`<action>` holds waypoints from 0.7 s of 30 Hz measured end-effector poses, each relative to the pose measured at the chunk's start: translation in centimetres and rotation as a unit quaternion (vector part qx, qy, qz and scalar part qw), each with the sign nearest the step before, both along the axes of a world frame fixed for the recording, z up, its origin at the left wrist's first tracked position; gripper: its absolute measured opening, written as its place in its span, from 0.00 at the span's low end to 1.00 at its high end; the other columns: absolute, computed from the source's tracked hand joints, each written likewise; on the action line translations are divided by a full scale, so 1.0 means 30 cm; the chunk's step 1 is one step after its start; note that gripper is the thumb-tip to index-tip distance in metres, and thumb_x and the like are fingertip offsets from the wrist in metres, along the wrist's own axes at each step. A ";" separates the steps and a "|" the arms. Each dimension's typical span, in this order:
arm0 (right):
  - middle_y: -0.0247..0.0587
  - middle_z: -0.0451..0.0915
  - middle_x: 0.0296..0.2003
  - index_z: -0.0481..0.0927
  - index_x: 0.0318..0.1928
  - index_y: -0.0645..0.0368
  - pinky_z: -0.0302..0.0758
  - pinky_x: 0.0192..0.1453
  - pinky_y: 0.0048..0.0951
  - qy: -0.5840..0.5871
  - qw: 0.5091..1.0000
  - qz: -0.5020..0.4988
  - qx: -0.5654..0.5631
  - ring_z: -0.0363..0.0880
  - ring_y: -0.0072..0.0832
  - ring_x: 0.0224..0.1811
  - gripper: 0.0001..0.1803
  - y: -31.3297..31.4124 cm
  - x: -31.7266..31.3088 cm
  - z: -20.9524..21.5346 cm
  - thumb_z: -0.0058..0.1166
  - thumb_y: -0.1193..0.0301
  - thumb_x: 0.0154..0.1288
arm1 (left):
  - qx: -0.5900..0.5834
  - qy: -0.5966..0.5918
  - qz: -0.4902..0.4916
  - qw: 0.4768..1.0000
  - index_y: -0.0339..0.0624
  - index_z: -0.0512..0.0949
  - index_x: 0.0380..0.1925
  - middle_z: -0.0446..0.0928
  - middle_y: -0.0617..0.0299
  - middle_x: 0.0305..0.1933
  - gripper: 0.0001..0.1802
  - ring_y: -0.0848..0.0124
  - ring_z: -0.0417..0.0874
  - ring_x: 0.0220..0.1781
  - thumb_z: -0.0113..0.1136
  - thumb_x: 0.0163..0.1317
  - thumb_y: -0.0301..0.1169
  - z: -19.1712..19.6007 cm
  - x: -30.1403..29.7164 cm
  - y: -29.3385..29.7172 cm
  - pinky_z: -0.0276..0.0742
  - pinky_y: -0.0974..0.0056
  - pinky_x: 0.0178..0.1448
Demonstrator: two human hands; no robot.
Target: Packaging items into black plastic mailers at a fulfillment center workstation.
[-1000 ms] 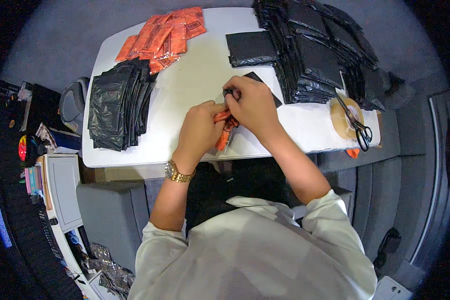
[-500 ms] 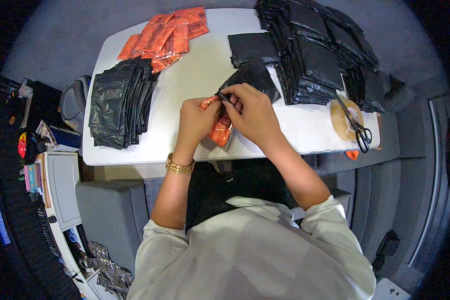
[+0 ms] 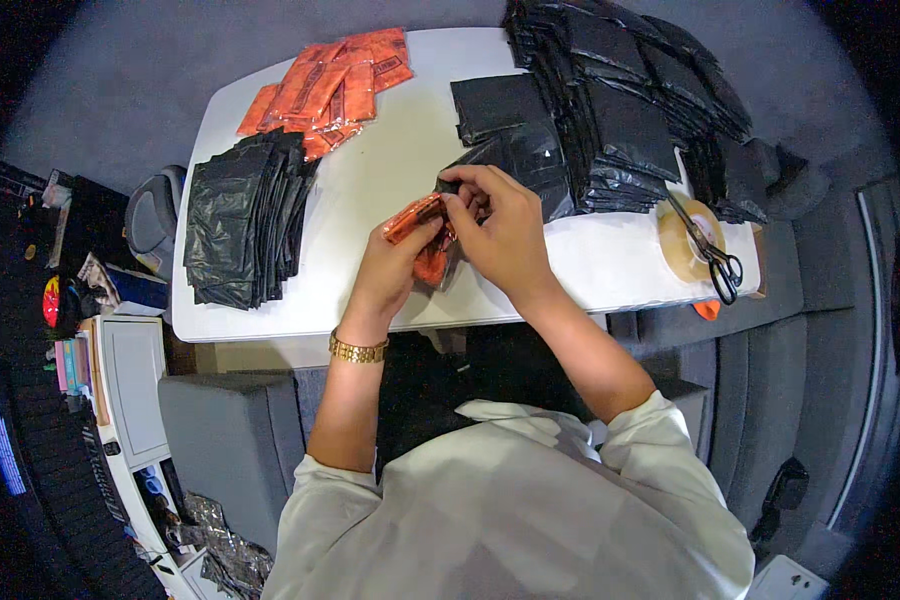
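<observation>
Near the front edge of the table, an orange packet in clear plastic (image 3: pixel 429 262) is bunched in my left hand (image 3: pixel 388 268), with the fingers wrapped round it. My right hand (image 3: pixel 505 232) is closed close beside it, thumb and forefinger pinching the edge of a black plastic bag (image 3: pixel 520 155). The rest of that bag spreads out behind the right hand, by the black stacks. Between the hands the packet and the bag edge meet; fingers hide whether the packet is inside the bag.
Folded black bags (image 3: pixel 232 225) stand stacked at the left, with orange packets (image 3: pixel 320 88) piled behind them. More black bags (image 3: pixel 625 125) fill the right side of the white table (image 3: pixel 370 170). Black scissors (image 3: pixel 710 250) lie on a tape roll (image 3: pixel 678 245) at the right edge.
The orange packet has turned and shifted upward in my left hand, showing more above the thumb. The black bag behind my right hand lies more spread. The view has shifted slightly.
</observation>
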State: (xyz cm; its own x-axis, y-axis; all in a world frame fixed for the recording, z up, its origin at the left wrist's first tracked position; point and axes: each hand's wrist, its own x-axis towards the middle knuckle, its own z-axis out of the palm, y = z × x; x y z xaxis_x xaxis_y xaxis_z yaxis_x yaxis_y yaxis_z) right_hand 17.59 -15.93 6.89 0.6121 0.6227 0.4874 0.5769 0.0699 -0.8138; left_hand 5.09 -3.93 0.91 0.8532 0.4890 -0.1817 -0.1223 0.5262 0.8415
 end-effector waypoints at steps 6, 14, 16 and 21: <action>0.42 0.82 0.30 0.90 0.49 0.65 0.78 0.36 0.29 -0.018 0.999 -0.020 -0.033 0.81 0.26 0.28 0.11 0.004 0.025 -0.021 0.66 0.76 0.68 | 0.232 0.048 0.038 0.971 0.32 0.78 0.65 0.85 0.57 0.59 0.19 0.69 0.85 0.60 0.62 0.79 0.27 0.022 0.028 -0.036 0.82 0.62 0.66; 0.47 0.83 0.30 0.91 0.48 0.64 0.79 0.35 0.35 -0.061 0.997 -0.003 -0.054 0.82 0.35 0.27 0.10 0.009 0.028 -0.021 0.66 0.73 0.69 | 0.218 0.049 -0.084 0.971 0.34 0.76 0.62 0.84 0.58 0.56 0.16 0.72 0.85 0.59 0.58 0.82 0.32 0.046 0.053 -0.011 0.82 0.64 0.64; 0.46 0.82 0.29 0.90 0.48 0.63 0.78 0.35 0.36 -0.064 0.997 0.010 -0.045 0.82 0.35 0.27 0.10 0.003 0.018 -0.017 0.67 0.74 0.69 | 0.106 0.056 -0.020 0.993 0.34 0.78 0.58 0.84 0.61 0.54 0.14 0.75 0.84 0.55 0.57 0.83 0.34 0.045 0.058 -0.028 0.81 0.66 0.59; 0.45 0.79 0.28 0.85 0.48 0.63 0.77 0.35 0.35 -0.143 0.988 -0.031 -0.039 0.80 0.35 0.28 0.11 -0.043 0.007 -0.034 0.68 0.74 0.67 | 0.192 0.085 0.094 0.973 0.34 0.81 0.53 0.84 0.63 0.49 0.14 0.77 0.82 0.49 0.56 0.83 0.35 0.029 0.066 0.000 0.78 0.67 0.53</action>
